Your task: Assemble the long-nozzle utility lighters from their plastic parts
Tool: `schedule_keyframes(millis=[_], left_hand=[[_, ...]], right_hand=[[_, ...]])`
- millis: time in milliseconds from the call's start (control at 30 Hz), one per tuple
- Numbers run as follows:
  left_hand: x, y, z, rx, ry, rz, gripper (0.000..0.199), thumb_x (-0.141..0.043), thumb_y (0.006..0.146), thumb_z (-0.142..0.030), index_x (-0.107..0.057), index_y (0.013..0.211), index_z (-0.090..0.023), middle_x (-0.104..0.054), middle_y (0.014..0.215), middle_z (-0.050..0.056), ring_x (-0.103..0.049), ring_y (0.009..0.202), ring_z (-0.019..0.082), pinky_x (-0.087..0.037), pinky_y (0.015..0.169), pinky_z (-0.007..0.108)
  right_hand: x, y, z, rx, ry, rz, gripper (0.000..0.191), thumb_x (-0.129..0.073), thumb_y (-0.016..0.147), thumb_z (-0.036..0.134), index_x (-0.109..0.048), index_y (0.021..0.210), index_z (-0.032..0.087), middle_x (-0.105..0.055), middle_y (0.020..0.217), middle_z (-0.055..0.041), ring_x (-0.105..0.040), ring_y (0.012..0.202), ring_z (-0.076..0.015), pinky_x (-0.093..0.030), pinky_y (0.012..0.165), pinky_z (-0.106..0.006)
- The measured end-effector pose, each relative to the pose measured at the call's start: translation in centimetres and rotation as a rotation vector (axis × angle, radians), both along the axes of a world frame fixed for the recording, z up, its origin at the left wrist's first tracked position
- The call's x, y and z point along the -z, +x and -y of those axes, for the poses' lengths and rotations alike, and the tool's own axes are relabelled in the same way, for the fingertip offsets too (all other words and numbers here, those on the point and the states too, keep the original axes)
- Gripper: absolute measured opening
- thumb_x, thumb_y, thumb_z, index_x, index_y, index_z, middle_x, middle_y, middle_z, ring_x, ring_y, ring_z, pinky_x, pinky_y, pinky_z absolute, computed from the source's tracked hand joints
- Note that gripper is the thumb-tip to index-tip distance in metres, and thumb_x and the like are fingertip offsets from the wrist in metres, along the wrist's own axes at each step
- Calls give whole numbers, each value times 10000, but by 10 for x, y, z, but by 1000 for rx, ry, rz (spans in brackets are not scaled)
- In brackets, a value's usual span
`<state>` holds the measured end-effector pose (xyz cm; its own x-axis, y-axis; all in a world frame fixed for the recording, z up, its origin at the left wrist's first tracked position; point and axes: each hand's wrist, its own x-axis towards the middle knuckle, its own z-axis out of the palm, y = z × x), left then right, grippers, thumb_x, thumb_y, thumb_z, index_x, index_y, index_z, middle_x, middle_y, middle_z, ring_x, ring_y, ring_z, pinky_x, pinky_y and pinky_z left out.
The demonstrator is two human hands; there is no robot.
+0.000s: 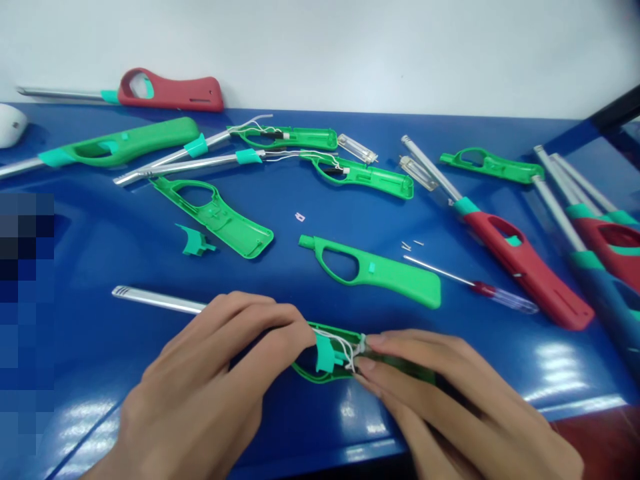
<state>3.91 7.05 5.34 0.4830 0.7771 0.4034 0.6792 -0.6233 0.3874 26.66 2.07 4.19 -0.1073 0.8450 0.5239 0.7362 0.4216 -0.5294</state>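
Note:
An opened green gas lighter (320, 380) lies across the front of the table, its metal tube (160, 299) pointing left. My left hand (215, 373) is closed over the lighter where tube and shell meet, thumb and index finger together beside the turquoise trigger (325, 353). White wires (345, 350) run past the trigger toward my right hand (450, 393). Those right fingertips pinch a clear fuel tank at its grey valve end (363, 343), inside the shell half. Most of the tank is hidden under the fingers. Behind them lies a matching green shell half (395, 275), outer side up.
Beyond are a screwdriver (480, 287), small screws (406, 246), a loose trigger (195, 240), another shell half (220, 217) and clear fuel tanks (357, 148). Two opened lighters (365, 177) lie farther back. Whole red lighters (530, 267) are at right, a green one (130, 143) at left.

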Motion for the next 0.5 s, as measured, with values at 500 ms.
schedule_keyframes(millis=[500], left_hand=[[5,3,2,22,-41,124,377,-515,955,43,-671,1177,-218,-729,1046,-48,-699,949,62,-547,917,163]], right_hand=[[0,2,0,-42,-122,-59,267,-697,924,1,-804,1038,217,-766,1094,0,-711,1017,-113,-629,893,-231]])
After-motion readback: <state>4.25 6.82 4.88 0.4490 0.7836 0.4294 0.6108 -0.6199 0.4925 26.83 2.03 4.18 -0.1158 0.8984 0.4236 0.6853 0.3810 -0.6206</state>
